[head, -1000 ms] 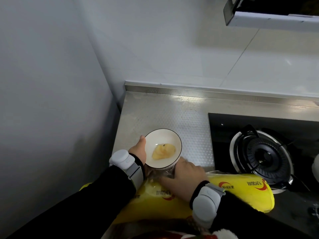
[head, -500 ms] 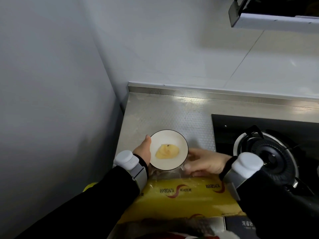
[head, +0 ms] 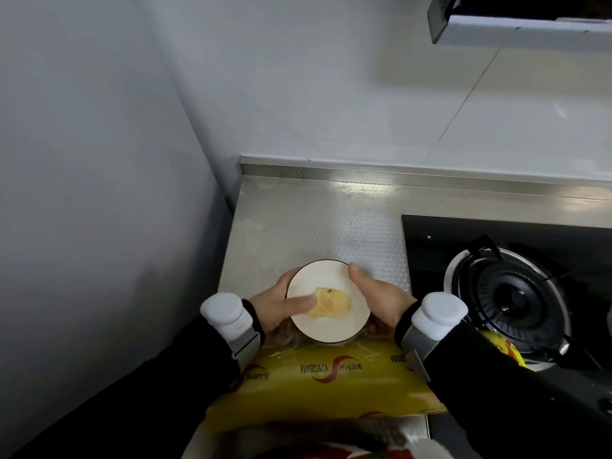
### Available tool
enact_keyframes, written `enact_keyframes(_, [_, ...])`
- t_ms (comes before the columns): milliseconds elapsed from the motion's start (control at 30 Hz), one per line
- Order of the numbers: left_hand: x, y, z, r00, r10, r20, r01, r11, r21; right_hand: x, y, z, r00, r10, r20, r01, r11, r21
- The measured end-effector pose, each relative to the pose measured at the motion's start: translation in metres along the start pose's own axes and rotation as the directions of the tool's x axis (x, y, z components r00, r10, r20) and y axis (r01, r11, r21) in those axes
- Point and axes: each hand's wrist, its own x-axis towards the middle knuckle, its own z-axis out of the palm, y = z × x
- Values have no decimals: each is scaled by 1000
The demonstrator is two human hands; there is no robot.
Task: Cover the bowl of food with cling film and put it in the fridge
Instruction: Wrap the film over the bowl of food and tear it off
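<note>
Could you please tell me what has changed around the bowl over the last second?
The right hand left the yellow package, swung round to the right side of the bowl and cups it, thumb on the far rim. The thumb of the left hand moved from the left rim to lie across the top, toward the food. The bowl stayed on the counter.

The bowl (head: 326, 279) is white with a thin dark rim, and the food (head: 331, 303) in it is pale yellow. Near it lies a yellow pack (head: 318, 385) with red swirls and dark lettering. The desk (head: 298, 226) is silver steel with a fine dotted pattern. To the right, the hob (head: 447, 233) is glossy black, its burner (head: 516, 299) black inside a silver ring. The sleeves (head: 165, 392) are black.
</note>
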Motion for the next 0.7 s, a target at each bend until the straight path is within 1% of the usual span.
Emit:
enact_keyframes(33, [-2,2,-4,995,-16,97,-4,978,208,1,0,-1,1000,20,-14,-20,1000,3])
enact_keyframes(67, [-3,2,-9,985,-70,155,3,918,395,2,-1,-2,999,32,-20,-32,999,10])
enact_keyframes(100, [-4,1,-14,979,-113,167,8,850,527,3,-2,-2,999,40,-13,-40,999,21])
enact_keyframes(133, [-4,-1,-17,977,-127,170,-1,800,600,3,-2,-2,999,44,-7,-43,998,41])
enact_keyframes(233, [-4,-8,-20,981,-115,159,-31,711,703,5,-3,-2,999,45,-1,-45,996,77])
enact_keyframes(267, [-4,-9,-19,986,-100,132,-27,691,722,5,-2,-2,999,45,0,-45,996,75])
enact_keyframes(333, [-2,-10,-18,993,-68,101,-25,702,712,6,-3,-2,998,55,3,-56,996,74])
enact_keyframes(400, [-3,-10,-19,984,-57,168,-66,763,643,7,-2,-1,998,57,-3,-57,996,64])
enact_keyframes(467, [-7,-6,-19,969,-51,241,-80,859,505,11,0,-2,1000,13,-15,-11,997,82])
enact_keyframes(533, [-13,-5,-20,969,-37,244,-66,914,400,11,1,-2,999,-38,-5,38,992,117])
enact_keyframes(567, [-13,-7,-20,974,-22,225,-70,915,396,11,1,-1,999,-52,0,52,991,124])
enact_keyframes(633, [-12,-10,-18,982,-10,191,-78,889,451,12,2,-1,999,-52,0,52,992,116])
enact_keyframes(700, [-12,-12,-15,995,35,98,-82,840,536,13,4,-1,999,-51,8,49,991,122])
